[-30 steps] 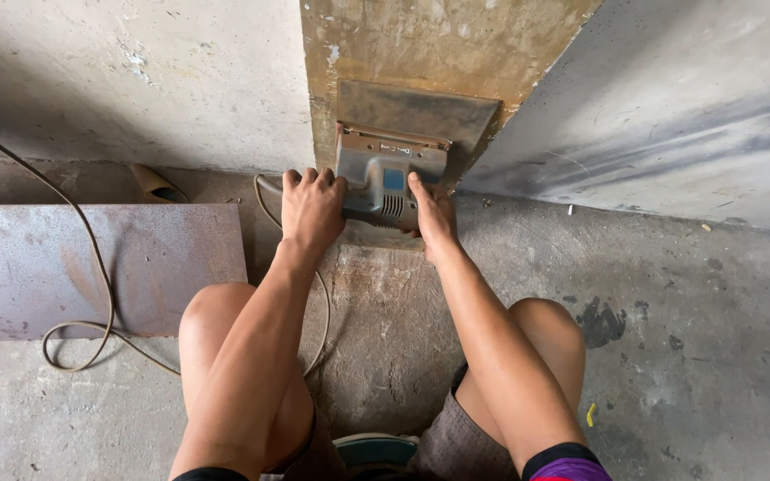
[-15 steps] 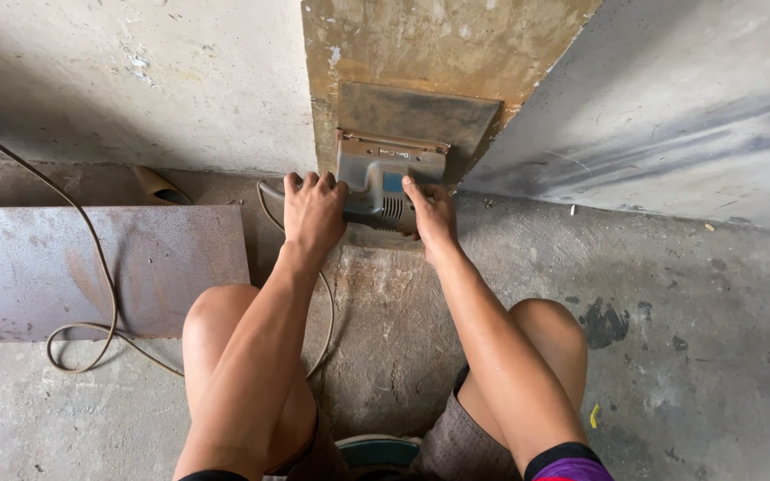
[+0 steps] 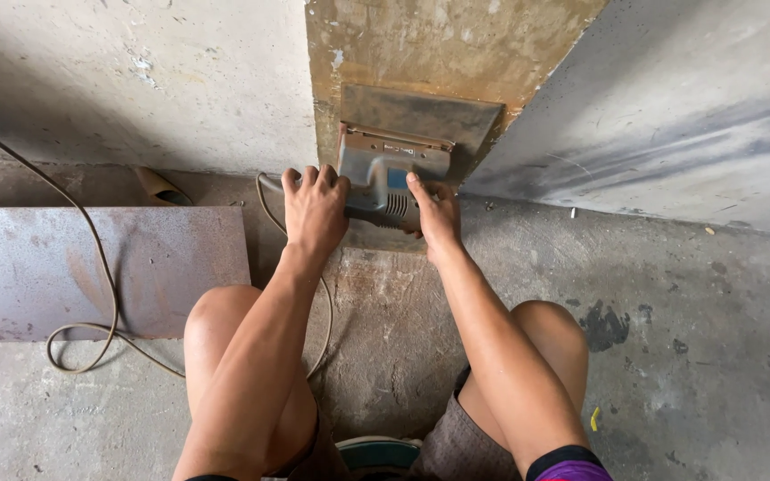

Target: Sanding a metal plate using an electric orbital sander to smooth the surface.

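Observation:
A grey electric sander (image 3: 387,175) with a blue patch is pressed flat against a rusty brown metal plate (image 3: 430,53) that leans upright against the wall. My left hand (image 3: 315,212) grips the sander's left side and rear handle. My right hand (image 3: 434,212) holds its right side, fingers along the vented housing. A darker, cleaner rectangle shows on the plate just above the sander. My bare knees frame the view below, one on each side.
The sander's cord (image 3: 91,294) loops over a flat rusty steel sheet (image 3: 64,267) lying on the floor at left. A grey metal sheet (image 3: 670,116) leans at right. Concrete floor (image 3: 697,356) carries dark stains. A brown object (image 3: 160,187) lies by the wall.
The sander and both hands have shifted slightly down and left along the plate, exposing more of the darker rectangle above it. Both grips are unchanged.

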